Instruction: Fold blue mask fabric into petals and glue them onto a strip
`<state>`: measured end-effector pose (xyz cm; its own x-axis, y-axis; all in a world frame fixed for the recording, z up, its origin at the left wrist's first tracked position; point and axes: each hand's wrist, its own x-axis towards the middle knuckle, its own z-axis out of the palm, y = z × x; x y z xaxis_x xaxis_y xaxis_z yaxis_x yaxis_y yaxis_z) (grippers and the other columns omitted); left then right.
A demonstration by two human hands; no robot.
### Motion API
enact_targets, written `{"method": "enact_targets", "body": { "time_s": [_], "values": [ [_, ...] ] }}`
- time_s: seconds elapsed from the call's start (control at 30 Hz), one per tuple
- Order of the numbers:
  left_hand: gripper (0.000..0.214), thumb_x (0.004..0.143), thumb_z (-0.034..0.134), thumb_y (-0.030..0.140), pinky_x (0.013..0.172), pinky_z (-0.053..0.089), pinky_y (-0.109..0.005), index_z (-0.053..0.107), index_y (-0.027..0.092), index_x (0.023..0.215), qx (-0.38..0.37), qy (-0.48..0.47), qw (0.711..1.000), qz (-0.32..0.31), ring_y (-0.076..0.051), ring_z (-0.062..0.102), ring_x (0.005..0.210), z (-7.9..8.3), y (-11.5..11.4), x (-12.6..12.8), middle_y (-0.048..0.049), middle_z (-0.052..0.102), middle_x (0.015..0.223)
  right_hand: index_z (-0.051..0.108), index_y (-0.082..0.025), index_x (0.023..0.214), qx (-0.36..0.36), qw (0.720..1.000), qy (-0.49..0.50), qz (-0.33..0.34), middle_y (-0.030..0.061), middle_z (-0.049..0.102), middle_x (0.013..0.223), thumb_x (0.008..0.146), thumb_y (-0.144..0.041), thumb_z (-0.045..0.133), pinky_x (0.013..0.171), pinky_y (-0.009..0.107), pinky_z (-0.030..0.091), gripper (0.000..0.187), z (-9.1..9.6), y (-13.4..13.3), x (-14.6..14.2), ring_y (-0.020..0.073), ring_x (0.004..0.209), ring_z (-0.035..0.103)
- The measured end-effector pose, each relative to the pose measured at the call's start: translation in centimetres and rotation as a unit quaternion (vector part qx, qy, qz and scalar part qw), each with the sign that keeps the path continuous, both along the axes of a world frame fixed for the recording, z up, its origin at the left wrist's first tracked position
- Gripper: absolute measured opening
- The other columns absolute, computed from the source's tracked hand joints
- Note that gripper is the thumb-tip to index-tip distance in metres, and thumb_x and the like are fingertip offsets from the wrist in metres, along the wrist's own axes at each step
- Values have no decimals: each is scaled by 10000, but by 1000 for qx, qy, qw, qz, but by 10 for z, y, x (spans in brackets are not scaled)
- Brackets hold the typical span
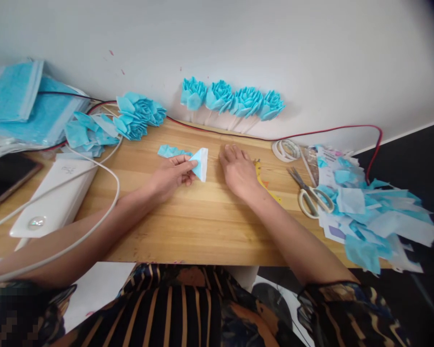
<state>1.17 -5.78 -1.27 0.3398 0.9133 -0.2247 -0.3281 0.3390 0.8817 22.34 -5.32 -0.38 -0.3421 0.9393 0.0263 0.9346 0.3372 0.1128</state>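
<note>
Left hand point(169, 176): fingers pinch a folded blue paper piece point(201, 163), held just above the wooden surface point(202, 226). Right hand point(238, 171): fingers released, flat on the surface just beside the piece. Scissors point(311, 195) lie further right; paper flowers point(233, 99) line the wall.

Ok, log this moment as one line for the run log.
left hand: pinching folded blue paper | right hand: flat on table, holding nothing | scissors: right of it | paper flowers: along wall

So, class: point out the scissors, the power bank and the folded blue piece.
scissors point(306, 192): head view, where handles join.
power bank point(54, 197): head view, white top face.
folded blue piece point(201, 163): head view, its middle.
</note>
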Motion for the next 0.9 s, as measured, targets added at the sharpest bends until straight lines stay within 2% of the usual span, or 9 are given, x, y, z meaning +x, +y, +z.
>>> {"method": "enact_targets", "body": {
  "time_s": [0.13, 0.23, 0.33, 0.4, 0.47, 0.57, 0.7, 0.77, 0.9],
  "values": [
    [245, 745, 807, 282, 461, 361, -206, 606, 143, 736, -1, 2, 1000, -3, -85, 533, 500, 1, 0, 1, -5, 624, 586, 722, -157, 1206, -12, 993, 101, 51, 154, 591, 1481, 955, -69, 406, 1093, 540, 414, 414, 4, -11, 11, 353, 1370, 518],
    [249, 740, 811, 282, 461, 365, -208, 604, 143, 743, -4, 3, 1000, 0, -88, 539, 501, -1, 1, 1, -8, 632, 591, 764, -201, 1014, -14, 968, 248, 20, 101, 767, 1165, 937, -158, 532, 912, 427, 517, 249, 11, -12, 19, 273, 1053, 690],
    [261, 727, 823, 294, 460, 367, -212, 615, 142, 763, -2, -3, 1000, 5, -90, 544, 499, -2, 1, 1, -7, 638, 606, 740, -215, 887, -12, 923, 382, -51, 15, 760, 787, 938, -266, 588, 678, 312, 490, 169, 17, -14, 18, 171, 683, 664],
    [264, 724, 826, 301, 458, 364, -212, 619, 141, 762, 1, -3, 1000, 4, -89, 542, 496, -3, 2, 0, -6, 635, 605, 715, -208, 803, -13, 907, 419, -47, -4, 720, 685, 958, -334, 585, 625, 289, 462, 237, 17, -17, 12, 146, 602, 629],
    [263, 729, 824, 305, 460, 366, -210, 623, 140, 757, 3, -1, 1000, 1, -87, 542, 497, -3, 2, 0, -8, 635, 604, 714, -205, 821, 17, 906, 424, -7, 10, 736, 726, 986, -345, 558, 664, 299, 490, 266, 14, -20, 5, 157, 660, 665],
    [253, 747, 814, 309, 464, 374, -206, 632, 134, 760, 6, 2, 1000, -5, -85, 543, 505, -1, 1, 0, -16, 640, 611, 717, -217, 1072, 106, 912, 388, 86, 67, 774, 1031, 996, -205, 505, 870, 381, 541, 225, 4, -25, -2, 214, 969, 711],
    [237, 758, 805, 298, 469, 384, -201, 641, 127, 754, 9, 0, 1000, -5, -83, 538, 511, 0, 0, 0, -16, 633, 617, 591, -254, 1316, 168, 916, 319, 176, 104, 624, 1401, 924, -70, 516, 1096, 518, 461, 439, -6, -27, -7, 273, 1311, 561],
    [234, 758, 806, 293, 474, 392, -199, 640, 127, 749, 10, -3, 1000, -5, -80, 534, 512, 0, -1, 0, -8, 623, 617, 575, -275, 1295, 169, 912, 314, 204, 94, 581, 1442, 912, -72, 539, 1118, 544, 443, 435, -9, -27, -10, 279, 1363, 512],
    [216, 770, 799, 287, 488, 405, -201, 645, 136, 762, 7, 1, 1000, -7, -84, 541, 522, 1, -2, 0, 0, 616, 612, 624, -286, 1111, 176, 896, 337, 232, 68, 602, 1374, 928, -109, 556, 1108, 553, 441, 264, -11, -26, -16, 276, 1371, 502]
  ]
}}
